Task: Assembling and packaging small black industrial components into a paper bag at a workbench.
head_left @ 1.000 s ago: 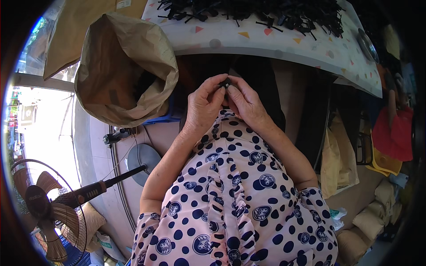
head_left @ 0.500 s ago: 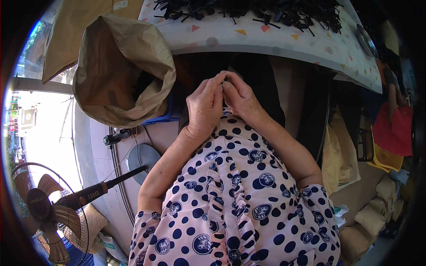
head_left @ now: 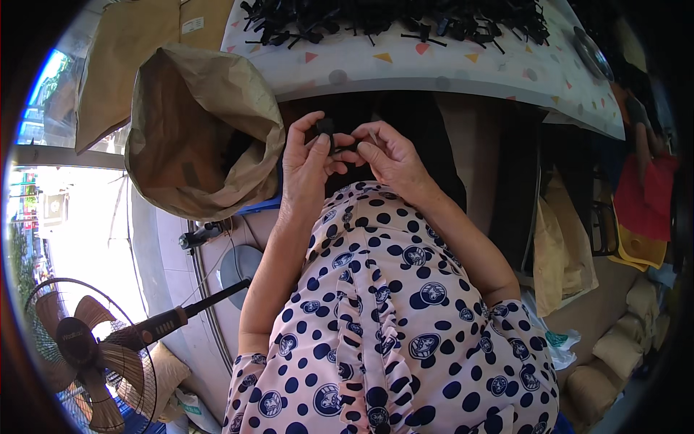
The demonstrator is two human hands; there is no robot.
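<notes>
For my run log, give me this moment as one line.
left hand: pinching small black part | right hand: gripping same part | brown paper sack: open at left | black parts pile: on table

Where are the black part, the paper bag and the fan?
black part (head_left: 327, 130), head view, top end above the fingers
paper bag (head_left: 181, 145), head view, inner wall
fan (head_left: 76, 340), head view, hub

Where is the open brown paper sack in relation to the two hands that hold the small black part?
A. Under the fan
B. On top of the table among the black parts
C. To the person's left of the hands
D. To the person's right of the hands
C: the brown paper sack gapes open on the left of the picture, beside the left hand, while the right hand shares the small black part.
</notes>
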